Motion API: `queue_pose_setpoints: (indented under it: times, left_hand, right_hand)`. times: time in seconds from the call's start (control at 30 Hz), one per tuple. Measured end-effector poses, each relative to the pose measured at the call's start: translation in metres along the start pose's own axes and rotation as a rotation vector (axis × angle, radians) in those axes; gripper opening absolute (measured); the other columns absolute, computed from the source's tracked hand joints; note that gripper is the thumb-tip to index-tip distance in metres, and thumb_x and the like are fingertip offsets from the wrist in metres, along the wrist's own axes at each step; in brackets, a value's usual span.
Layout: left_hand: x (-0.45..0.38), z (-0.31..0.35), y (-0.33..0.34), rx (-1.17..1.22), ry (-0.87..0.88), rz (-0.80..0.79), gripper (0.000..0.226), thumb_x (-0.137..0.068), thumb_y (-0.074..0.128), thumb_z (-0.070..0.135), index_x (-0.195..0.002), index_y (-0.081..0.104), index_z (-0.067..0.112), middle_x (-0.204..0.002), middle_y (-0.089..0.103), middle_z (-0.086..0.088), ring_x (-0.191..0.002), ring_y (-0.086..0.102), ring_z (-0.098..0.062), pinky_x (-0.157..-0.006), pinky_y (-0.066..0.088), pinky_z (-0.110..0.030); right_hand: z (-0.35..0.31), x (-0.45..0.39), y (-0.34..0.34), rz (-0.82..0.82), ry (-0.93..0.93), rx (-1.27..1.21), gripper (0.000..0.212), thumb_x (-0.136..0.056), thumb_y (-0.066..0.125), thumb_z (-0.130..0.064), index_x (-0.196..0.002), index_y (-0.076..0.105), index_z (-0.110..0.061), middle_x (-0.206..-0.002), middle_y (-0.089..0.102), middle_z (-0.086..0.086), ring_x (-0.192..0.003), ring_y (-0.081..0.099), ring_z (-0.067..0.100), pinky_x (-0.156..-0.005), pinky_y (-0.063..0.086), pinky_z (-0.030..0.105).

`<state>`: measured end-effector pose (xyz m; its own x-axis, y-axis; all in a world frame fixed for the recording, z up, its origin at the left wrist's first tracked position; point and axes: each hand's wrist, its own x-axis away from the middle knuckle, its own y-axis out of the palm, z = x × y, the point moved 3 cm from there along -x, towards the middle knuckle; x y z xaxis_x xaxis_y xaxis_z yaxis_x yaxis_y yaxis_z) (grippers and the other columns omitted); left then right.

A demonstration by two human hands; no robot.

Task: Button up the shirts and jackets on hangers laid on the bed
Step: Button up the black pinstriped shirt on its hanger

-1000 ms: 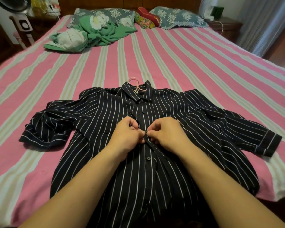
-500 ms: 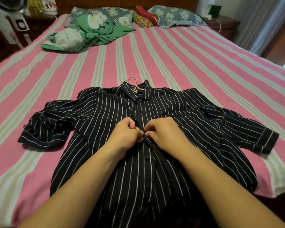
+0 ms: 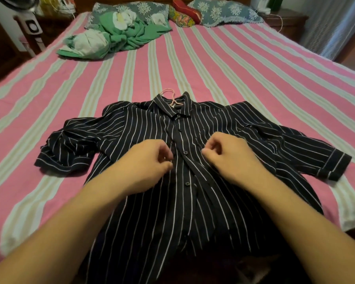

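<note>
A dark navy shirt [image 3: 143, 128] with thin white stripes lies face up on the bed, its collar pointing away from me. The hook of a pink hanger [image 3: 168, 92] sticks out above the collar. Small dark buttons run down the placket; the third button [image 3: 186, 152] sits between my hands. Lower down, the placket edge slants off to the right of a lower button [image 3: 187, 183]. My left hand [image 3: 150, 160] hovers just left of the placket with loosely curled fingers, holding nothing. My right hand [image 3: 228, 154] is just right of it, also loosely curled and not holding anything.
The bed has a pink sheet [image 3: 234, 78] with pale stripes. A crumpled green and white garment [image 3: 115, 35] lies at the far left near the patterned pillows [image 3: 223, 12]. A fan [image 3: 32, 27] stands left of the bed, a nightstand [image 3: 285, 19] at the far right.
Both hands were pinched together over the placket at the third button. They have now let go and moved apart, one to each side, uncovering that button.
</note>
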<state>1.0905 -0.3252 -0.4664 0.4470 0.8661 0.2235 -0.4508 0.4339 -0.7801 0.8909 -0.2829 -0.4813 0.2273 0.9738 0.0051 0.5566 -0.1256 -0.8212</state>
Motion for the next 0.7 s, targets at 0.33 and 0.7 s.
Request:
queue_pose_setpoints:
  times: [0.33,0.7]
  left_hand:
    - [0.024,0.009,0.051,-0.180,0.089,0.123,0.023,-0.096,0.061,0.044,-0.115,0.069,0.034,-0.107,0.066,0.012,-0.105,0.061,-0.011,-0.092,0.052,-0.037]
    - [0.026,0.016,0.044,-0.189,0.101,0.193,0.007,-0.091,0.069,0.030,-0.089,0.063,0.031,-0.089,0.058,0.012,-0.090,0.059,-0.011,-0.079,0.052,-0.034]
  right_hand:
    - [0.001,0.063,0.024,-0.066,-0.023,0.310,0.028,-0.089,0.062,-0.055,-0.097,0.048,-0.032,-0.090,0.050,-0.013,-0.087,0.056,0.014,-0.072,0.043,0.031]
    - [0.017,0.050,0.003,-0.208,0.253,-0.249,0.015,-0.088,0.073,-0.024,-0.080,0.067,-0.012,-0.070,0.061,-0.003,-0.064,0.055,0.013,-0.066,0.047,0.032]
